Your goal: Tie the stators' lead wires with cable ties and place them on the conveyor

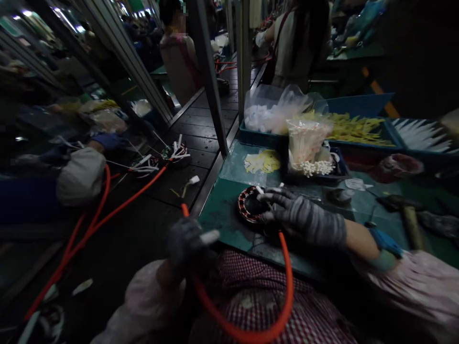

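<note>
My left hand (186,241), in a dark glove, is closed round an orange cable (285,260). The cable's upper end sticks out above my fist, with thin wires and a white connector (194,180). A short white tube (209,237) pokes out at the right of that hand. My right hand (304,217), in a grey striped glove, grips the right edge of a ring-shaped motor stator (244,203) lying on the green bench mat (224,198). Its fingertips lie by a white sleeve (260,190) on the ring. The cable loops over my lap and up to the stator.
Behind the stator stand a bundle of white sleeves (310,143) in a dark tray, yellow strips (353,129) and white strips (421,134) in blue bins. A hammer (410,222) lies at right. Left, a dark slatted conveyor (193,126) carries cabled stators (175,152); a co-worker's gloved hand (109,141) is beyond.
</note>
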Demonstrator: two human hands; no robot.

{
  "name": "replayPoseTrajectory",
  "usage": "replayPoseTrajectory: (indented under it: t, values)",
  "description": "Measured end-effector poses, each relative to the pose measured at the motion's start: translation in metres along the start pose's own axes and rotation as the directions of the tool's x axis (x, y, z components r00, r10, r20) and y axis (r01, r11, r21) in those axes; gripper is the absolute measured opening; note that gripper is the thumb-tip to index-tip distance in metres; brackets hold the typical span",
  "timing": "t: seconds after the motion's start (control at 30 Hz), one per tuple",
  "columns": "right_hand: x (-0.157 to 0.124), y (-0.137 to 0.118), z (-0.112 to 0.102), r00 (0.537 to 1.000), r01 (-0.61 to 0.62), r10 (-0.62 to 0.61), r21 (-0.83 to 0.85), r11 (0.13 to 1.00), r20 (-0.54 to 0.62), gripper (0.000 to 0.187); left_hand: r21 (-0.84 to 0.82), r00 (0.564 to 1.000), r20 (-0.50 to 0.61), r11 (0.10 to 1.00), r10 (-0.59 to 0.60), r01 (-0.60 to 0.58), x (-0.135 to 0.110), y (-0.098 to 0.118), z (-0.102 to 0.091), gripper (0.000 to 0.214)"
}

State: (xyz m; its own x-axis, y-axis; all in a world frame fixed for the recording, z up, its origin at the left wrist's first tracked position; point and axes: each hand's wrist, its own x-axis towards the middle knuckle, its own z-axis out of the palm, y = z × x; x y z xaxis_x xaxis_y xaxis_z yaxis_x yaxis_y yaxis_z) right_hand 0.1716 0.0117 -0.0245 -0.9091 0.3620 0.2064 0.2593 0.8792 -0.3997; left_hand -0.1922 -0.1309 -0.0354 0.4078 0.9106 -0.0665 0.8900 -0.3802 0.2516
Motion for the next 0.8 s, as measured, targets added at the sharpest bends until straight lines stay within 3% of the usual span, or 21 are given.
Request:
replayPoseTrajectory:
  t: [0.03, 0.07, 0.1, 0.17, 0.2, 0.23, 0.27, 0.37, 0.43, 0.5, 0.57, 0.63, 0.7, 0.8]
  values:
    - [-0.014, -0.01, -0.001, 1.0, 0.013, -0.014, 0.06, 0.998, 0.017, 0.031, 0.038, 0.991, 0.018, 0.99, 0.136, -0.137, 0.009, 0.01, 0.013, 0.03]
    - [-0.029, -0.018, 0.0, 1.0, 0.014, -0.016, 0.086, 0.996, 0.022, 0.028, 0.08, 0.948, 0.053, 0.945, 0.315, -0.318, 0.019, 0.019, 0.025, 0.027]
    - [-0.044, -0.024, 0.003, 1.0, 0.006, -0.008, 0.072, 0.997, 0.029, 0.026, 0.112, 0.878, 0.079, 0.871, 0.471, -0.478, 0.028, 0.026, 0.034, 0.025]
    - [-0.069, -0.025, 0.01, 0.999, -0.041, 0.041, -0.035, 0.999, 0.005, 0.025, 0.107, 0.69, 0.117, 0.682, 0.714, -0.724, 0.046, 0.031, 0.044, 0.02]
    - [-0.078, -0.022, 0.014, 0.999, -0.048, 0.048, -0.102, 0.994, -0.01, 0.023, 0.091, 0.619, 0.111, 0.613, 0.777, -0.785, 0.057, 0.029, 0.044, 0.019]
    - [-0.085, -0.017, 0.018, 0.999, -0.047, 0.043, -0.163, 0.986, -0.031, 0.021, 0.083, 0.585, 0.092, 0.58, 0.806, -0.811, 0.068, 0.025, 0.041, 0.021]
    - [-0.088, -0.012, 0.022, 0.998, -0.042, 0.031, -0.217, 0.975, -0.056, 0.021, 0.094, 0.595, 0.065, 0.588, 0.801, -0.803, 0.082, 0.018, 0.036, 0.026]
    - [-0.077, -0.001, 0.03, 0.988, -0.073, 0.015, -0.375, 0.924, -0.156, 0.035, 0.249, 0.762, -0.032, 0.744, 0.647, -0.621, 0.13, -0.008, 0.018, 0.048]
    - [-0.057, -0.002, 0.035, 0.977, -0.135, 0.043, -0.444, 0.886, -0.21, 0.035, 0.313, 0.776, -0.032, 0.743, 0.631, -0.592, 0.159, -0.02, 0.012, 0.049]
    - [-0.034, -0.004, 0.037, 0.975, -0.17, 0.081, -0.457, 0.873, -0.208, 0.049, 0.324, 0.759, 0.021, 0.714, 0.65, -0.621, 0.175, -0.023, 0.012, 0.034]
    - [-0.015, -0.002, 0.035, 0.98, -0.179, 0.123, -0.431, 0.884, -0.156, 0.052, 0.309, 0.761, 0.077, 0.71, 0.644, -0.632, 0.178, -0.016, 0.014, 0.025]
    - [-0.002, 0.005, 0.031, 0.989, -0.145, 0.124, -0.404, 0.903, -0.079, 0.039, 0.302, 0.775, 0.111, 0.722, 0.622, -0.622, 0.168, -0.003, 0.016, 0.024]
    - [0.003, 0.015, 0.026, 0.999, -0.047, 0.051, -0.384, 0.922, 0.001, 0.03, 0.302, 0.794, 0.108, 0.742, 0.598, -0.599, 0.153, 0.011, 0.019, 0.023]
    - [0.003, 0.029, 0.023, 0.992, 0.124, -0.109, -0.387, 0.914, 0.061, 0.023, 0.274, 0.847, 0.004, 0.814, 0.532, -0.512, 0.129, 0.022, 0.032, 0.022]
